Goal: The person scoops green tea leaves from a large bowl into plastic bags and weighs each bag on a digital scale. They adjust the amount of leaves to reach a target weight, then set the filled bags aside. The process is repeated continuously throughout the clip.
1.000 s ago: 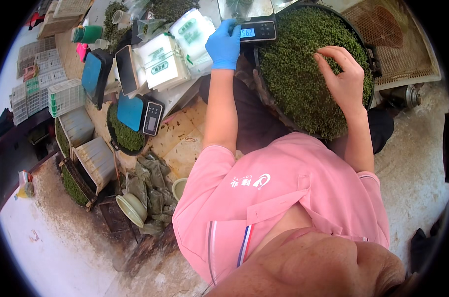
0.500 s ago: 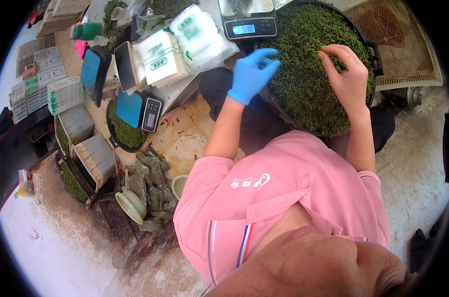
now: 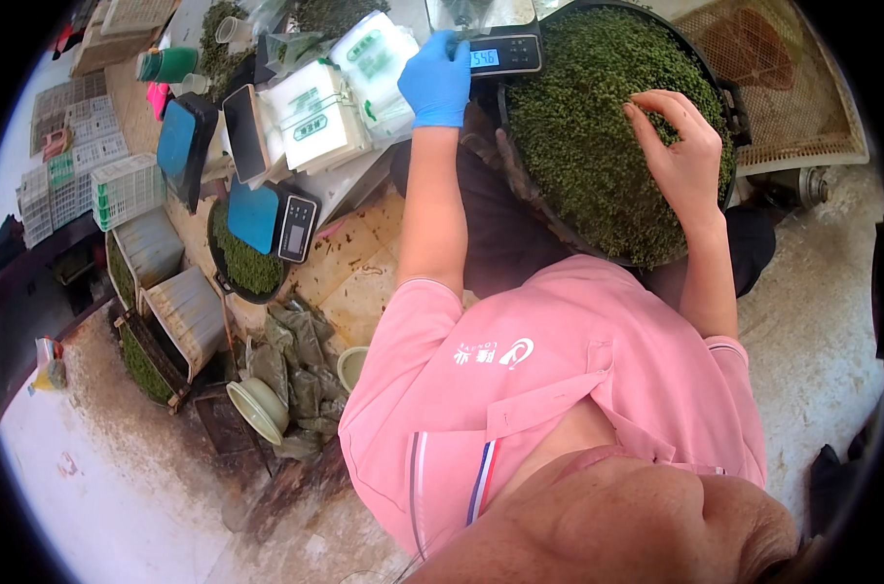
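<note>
My left hand (image 3: 435, 83), in a blue glove, is at the left end of a black digital scale (image 3: 505, 54) with a lit display. Its fingers are curled together, and what they may hold is hidden. My bare right hand (image 3: 683, 151) hovers over a wide, round black pan (image 3: 508, 136) heaped with small, dark-green grainy pieces, like rolled tea leaves (image 3: 598, 117). Thumb and forefinger meet at the tips there; anything between them is too small to make out. On the scale's plate lies a clear plastic bag (image 3: 466, 14), partly cut off by the upper edge.
Left of the scale lie white printed packets (image 3: 315, 115) and a dark-screened phone (image 3: 247, 131). A second scale (image 3: 296, 229) sits beside a smaller green-filled pan (image 3: 247, 263). Plastic baskets (image 3: 130, 185) stand far left, a woven tray (image 3: 802, 88) at right. Pale bowls (image 3: 257, 409) rest lower left.
My left hand has moved left and up from the pan's edge to the scale, and its fingers have curled in. The scale's reading has dropped slightly. My right hand has stayed nearly still.
</note>
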### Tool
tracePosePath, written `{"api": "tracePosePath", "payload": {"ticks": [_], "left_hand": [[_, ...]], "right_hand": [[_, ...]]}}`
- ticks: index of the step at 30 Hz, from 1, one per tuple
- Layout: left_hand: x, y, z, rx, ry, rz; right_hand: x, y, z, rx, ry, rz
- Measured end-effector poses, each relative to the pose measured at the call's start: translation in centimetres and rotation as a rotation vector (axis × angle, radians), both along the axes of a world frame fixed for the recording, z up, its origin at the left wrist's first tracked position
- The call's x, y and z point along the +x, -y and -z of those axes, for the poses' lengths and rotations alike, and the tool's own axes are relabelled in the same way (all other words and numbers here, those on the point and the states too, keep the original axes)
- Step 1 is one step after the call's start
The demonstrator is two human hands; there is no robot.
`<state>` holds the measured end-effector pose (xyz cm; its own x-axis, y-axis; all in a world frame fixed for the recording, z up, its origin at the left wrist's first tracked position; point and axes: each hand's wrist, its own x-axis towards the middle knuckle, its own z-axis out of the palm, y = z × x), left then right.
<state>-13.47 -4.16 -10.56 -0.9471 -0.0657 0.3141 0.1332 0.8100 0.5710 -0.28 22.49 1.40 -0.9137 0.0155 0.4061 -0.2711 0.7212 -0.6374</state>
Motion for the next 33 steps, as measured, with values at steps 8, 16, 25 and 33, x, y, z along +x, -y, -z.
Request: {"api": "tracePosePath", "payload": {"ticks": [8,16,25,33], "left_hand": [[7.6,-2.6,-0.9,0.619,0.271,0.237],[7.6,-0.3,-1.1,0.698,0.267,0.16],[6.5,0.0,-3.3,0.646,0.309,0.309],[0.0,-1.5,-1.1,-0.171,-0.054,-0.108]], "right_hand": [[0.2,0.1,0.3,-0.005,0.035,0.014],[-0.8,0.2,0.6,0.028,0.006,-0.025],[-7.0,3.7,0.2,0.248,-0.012,-0.127],[-9.0,5.4,-0.1,0.287,0.0,-0.168]]}}
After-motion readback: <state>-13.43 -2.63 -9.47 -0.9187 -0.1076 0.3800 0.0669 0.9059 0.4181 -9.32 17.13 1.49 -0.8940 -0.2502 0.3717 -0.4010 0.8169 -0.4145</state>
